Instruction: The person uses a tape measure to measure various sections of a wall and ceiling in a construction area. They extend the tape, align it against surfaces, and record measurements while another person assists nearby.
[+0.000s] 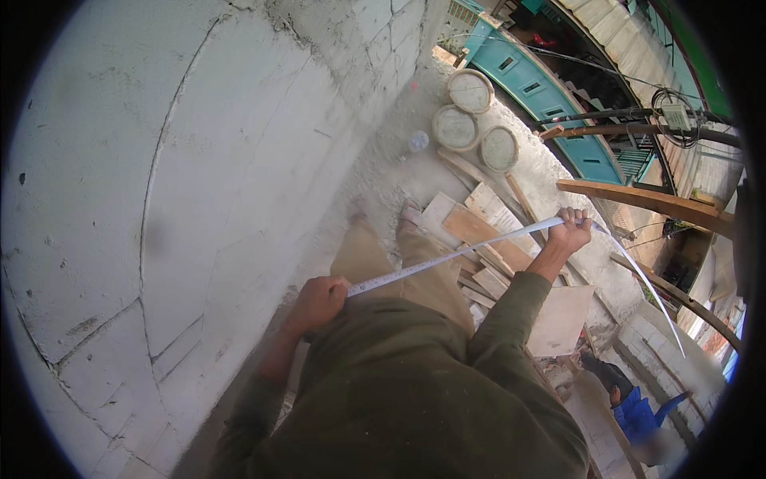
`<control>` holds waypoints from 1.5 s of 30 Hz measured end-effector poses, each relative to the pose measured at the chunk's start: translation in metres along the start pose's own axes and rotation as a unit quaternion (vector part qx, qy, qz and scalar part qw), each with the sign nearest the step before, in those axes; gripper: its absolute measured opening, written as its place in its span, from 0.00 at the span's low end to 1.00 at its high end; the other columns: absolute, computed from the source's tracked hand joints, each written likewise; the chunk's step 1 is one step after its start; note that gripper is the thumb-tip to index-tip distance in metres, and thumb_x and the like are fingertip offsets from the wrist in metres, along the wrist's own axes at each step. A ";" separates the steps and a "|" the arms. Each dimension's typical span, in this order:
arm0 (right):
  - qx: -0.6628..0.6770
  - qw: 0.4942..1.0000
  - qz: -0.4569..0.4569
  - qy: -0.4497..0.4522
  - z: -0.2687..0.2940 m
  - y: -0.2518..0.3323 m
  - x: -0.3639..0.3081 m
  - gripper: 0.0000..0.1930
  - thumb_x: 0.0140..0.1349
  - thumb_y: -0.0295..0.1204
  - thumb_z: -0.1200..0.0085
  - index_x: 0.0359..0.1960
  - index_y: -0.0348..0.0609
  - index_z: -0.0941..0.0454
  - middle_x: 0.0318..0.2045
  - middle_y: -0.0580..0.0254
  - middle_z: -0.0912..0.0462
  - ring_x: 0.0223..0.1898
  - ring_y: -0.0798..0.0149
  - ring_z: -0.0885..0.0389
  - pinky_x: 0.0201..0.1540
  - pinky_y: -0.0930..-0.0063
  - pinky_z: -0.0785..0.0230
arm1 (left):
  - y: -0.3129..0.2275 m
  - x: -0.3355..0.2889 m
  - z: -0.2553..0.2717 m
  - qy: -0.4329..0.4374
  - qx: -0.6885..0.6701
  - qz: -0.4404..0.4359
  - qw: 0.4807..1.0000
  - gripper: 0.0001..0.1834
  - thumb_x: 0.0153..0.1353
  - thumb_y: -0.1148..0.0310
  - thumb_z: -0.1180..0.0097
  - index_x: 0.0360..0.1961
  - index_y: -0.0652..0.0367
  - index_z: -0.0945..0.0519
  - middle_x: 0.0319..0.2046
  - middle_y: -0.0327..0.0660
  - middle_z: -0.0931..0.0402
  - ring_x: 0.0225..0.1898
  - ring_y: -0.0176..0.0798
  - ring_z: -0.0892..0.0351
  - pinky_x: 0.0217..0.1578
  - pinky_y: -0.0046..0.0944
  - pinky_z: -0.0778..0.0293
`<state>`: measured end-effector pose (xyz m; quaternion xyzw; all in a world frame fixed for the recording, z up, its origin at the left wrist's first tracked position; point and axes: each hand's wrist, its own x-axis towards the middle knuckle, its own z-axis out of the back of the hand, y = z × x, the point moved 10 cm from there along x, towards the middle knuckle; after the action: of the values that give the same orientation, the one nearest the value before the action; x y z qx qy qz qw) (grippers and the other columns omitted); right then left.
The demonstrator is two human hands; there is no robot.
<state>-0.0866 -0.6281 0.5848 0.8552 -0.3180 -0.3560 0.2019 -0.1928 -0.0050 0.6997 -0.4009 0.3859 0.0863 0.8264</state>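
Observation:
A white measuring tape [447, 257] stretches between my two hands across the front of my legs, sloping up to the right. My left hand [317, 305] is closed round its lower end, close to the pale block wall [215, 184]. Whether a tape case sits inside that fist is hidden. My right hand [570, 231] grips the tape farther along, out to the right. Past it, the loose end of the tape curves away and hangs down to the right.
Plywood sheets and planks [487, 231] lie on the ground to my right. Three round tubs [457, 128] stand farther ahead, near a plastic bottle [419, 141]. Wooden beams [646, 203] jut in at the right. A person in blue [638, 415] is at lower right.

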 end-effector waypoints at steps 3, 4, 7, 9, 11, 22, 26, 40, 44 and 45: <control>-0.016 0.999 0.035 0.018 0.004 0.034 -0.001 0.15 0.83 0.43 0.57 0.44 0.43 0.29 0.29 0.68 0.31 0.23 0.67 0.36 0.25 0.70 0.40 | 0.004 0.005 -0.003 0.006 -0.002 0.008 1.000 0.16 0.69 0.64 0.48 0.43 0.61 0.11 0.38 0.58 0.14 0.43 0.61 0.12 0.46 0.51 0.20; -0.024 0.998 0.041 0.028 0.004 0.043 -0.001 0.15 0.83 0.42 0.56 0.44 0.43 0.29 0.29 0.68 0.31 0.23 0.68 0.35 0.24 0.71 0.40 | 0.002 0.005 -0.003 0.004 -0.005 0.007 1.000 0.16 0.69 0.63 0.48 0.43 0.61 0.11 0.38 0.58 0.13 0.42 0.61 0.12 0.46 0.51 0.20; -0.025 0.997 0.051 0.054 0.009 0.066 0.000 0.15 0.83 0.41 0.56 0.44 0.42 0.29 0.28 0.68 0.31 0.21 0.69 0.35 0.24 0.72 0.40 | -0.004 0.006 -0.002 0.008 -0.007 -0.002 1.000 0.16 0.69 0.63 0.48 0.42 0.61 0.11 0.38 0.58 0.13 0.42 0.61 0.12 0.45 0.51 0.20; -0.016 0.996 0.053 0.069 0.010 0.072 -0.003 0.15 0.83 0.41 0.56 0.44 0.42 0.29 0.27 0.68 0.30 0.20 0.69 0.36 0.23 0.73 0.41 | -0.005 0.006 -0.001 0.016 0.001 -0.002 1.000 0.16 0.69 0.63 0.48 0.42 0.61 0.12 0.38 0.58 0.13 0.42 0.61 0.12 0.45 0.51 0.20; 0.004 0.998 0.054 0.041 0.016 0.074 -0.008 0.16 0.83 0.41 0.56 0.40 0.41 0.28 0.26 0.67 0.30 0.19 0.69 0.35 0.22 0.73 0.41 | -0.003 0.006 0.000 0.026 0.015 0.005 1.000 0.16 0.69 0.63 0.48 0.42 0.62 0.12 0.38 0.58 0.14 0.42 0.61 0.12 0.45 0.51 0.20; 0.050 0.994 0.091 0.040 0.058 0.103 -0.011 0.21 0.84 0.42 0.62 0.40 0.39 0.24 0.25 0.64 0.27 0.18 0.68 0.33 0.22 0.72 0.38 | -0.001 0.010 -0.007 0.087 0.041 0.026 0.995 0.20 0.68 0.64 0.53 0.46 0.66 0.13 0.38 0.54 0.13 0.40 0.48 0.14 0.47 0.45 0.21; 0.044 0.991 0.123 -0.007 0.065 0.114 -0.022 0.20 0.85 0.44 0.62 0.41 0.41 0.26 0.24 0.66 0.28 0.18 0.69 0.34 0.22 0.72 0.39 | -0.003 0.010 -0.006 0.099 0.052 0.046 0.993 0.19 0.69 0.63 0.51 0.45 0.62 0.12 0.40 0.57 0.13 0.43 0.56 0.12 0.48 0.47 0.20; 0.082 0.995 0.050 -0.037 0.091 0.093 -0.043 0.12 0.77 0.30 0.60 0.49 0.34 0.29 0.27 0.61 0.29 0.18 0.69 0.36 0.18 0.74 0.40 | -0.016 0.009 0.002 0.108 0.096 0.023 0.989 0.19 0.70 0.62 0.52 0.43 0.64 0.13 0.35 0.53 0.14 0.37 0.49 0.16 0.45 0.46 0.22; 0.074 0.997 -0.014 -0.023 0.075 0.051 -0.040 0.14 0.76 0.32 0.62 0.51 0.33 0.28 0.27 0.61 0.29 0.19 0.68 0.36 0.21 0.73 0.40 | 0.010 0.011 0.009 0.122 0.106 0.058 0.985 0.19 0.70 0.61 0.52 0.41 0.65 0.14 0.32 0.53 0.15 0.33 0.48 0.18 0.41 0.46 0.22; 0.071 0.997 -0.026 -0.020 0.068 0.036 -0.041 0.14 0.76 0.32 0.61 0.50 0.34 0.28 0.27 0.60 0.28 0.19 0.68 0.36 0.21 0.73 0.40 | 0.008 0.009 0.010 0.112 0.095 0.067 0.987 0.19 0.70 0.62 0.52 0.39 0.66 0.14 0.30 0.49 0.17 0.32 0.44 0.19 0.39 0.44 0.24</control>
<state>-0.1738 -0.6334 0.5797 0.8680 -0.3242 -0.3549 0.1244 -0.1846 0.0064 0.6925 -0.3011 0.5082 0.0596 0.8047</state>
